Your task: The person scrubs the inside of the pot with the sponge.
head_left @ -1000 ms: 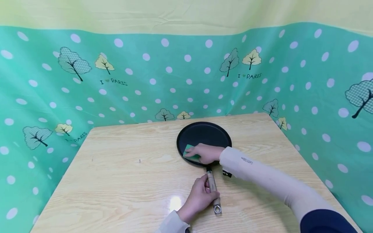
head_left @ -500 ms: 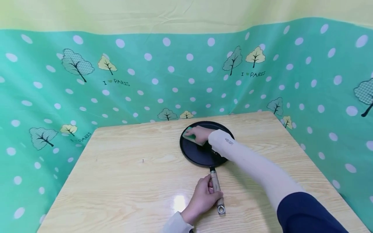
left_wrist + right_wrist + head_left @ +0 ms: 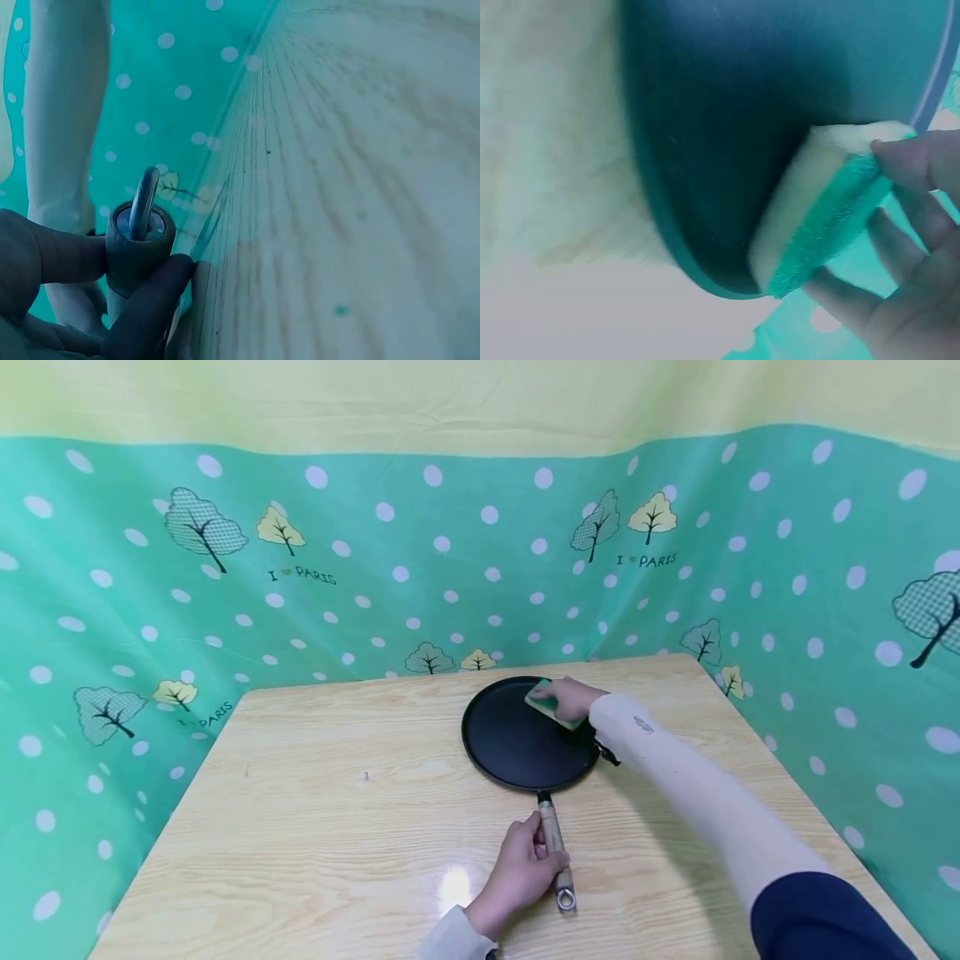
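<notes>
Right hand (image 3: pixel 573 698) pinching the sponge (image 3: pixel 826 216) over the pan's (image 3: pixel 517 745) far right side, left hand (image 3: pixel 517 870) gripping the handle (image 3: pixel 552 828) on the tabletop (image 3: pixel 315 827), and flat, even pressure against that steady hold should serve best!

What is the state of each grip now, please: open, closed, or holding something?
Left grip: closed, holding the pan handle.
Right grip: closed, holding the green and pale sponge.
</notes>
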A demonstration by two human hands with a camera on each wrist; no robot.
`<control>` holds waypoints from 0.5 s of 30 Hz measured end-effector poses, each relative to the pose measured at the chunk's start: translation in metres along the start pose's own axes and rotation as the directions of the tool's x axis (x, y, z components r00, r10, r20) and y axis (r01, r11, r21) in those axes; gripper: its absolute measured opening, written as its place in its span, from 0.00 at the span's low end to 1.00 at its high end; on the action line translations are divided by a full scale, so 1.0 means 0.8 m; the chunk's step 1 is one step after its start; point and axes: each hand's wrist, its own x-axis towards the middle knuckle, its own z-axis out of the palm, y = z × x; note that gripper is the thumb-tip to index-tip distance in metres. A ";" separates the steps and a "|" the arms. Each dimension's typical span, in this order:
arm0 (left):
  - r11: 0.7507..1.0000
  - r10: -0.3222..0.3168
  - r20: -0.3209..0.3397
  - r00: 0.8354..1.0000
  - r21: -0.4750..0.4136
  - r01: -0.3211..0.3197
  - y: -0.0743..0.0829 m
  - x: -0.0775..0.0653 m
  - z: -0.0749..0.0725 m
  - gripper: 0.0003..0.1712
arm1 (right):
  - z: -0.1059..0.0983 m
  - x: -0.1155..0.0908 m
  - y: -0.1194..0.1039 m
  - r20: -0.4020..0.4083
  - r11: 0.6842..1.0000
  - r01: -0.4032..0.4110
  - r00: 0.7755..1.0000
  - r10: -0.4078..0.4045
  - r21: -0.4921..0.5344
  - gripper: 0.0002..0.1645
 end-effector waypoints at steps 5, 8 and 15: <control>1.000 0.002 -0.014 1.000 0.012 -0.002 -0.001 -0.002 0.002 0.43 | 0.015 -0.034 -0.003 0.003 0.998 0.052 0.999 -0.052 -0.019 0.45; 1.000 0.015 -0.019 1.000 0.026 -0.014 -0.001 -0.001 0.002 0.43 | 0.025 -0.056 -0.009 0.001 0.997 0.072 0.997 -0.072 0.003 0.46; 0.999 0.022 -0.012 1.000 0.030 -0.021 0.000 0.000 -0.001 0.43 | 0.046 -0.087 -0.028 -0.037 0.980 0.200 0.979 -0.201 -0.017 0.46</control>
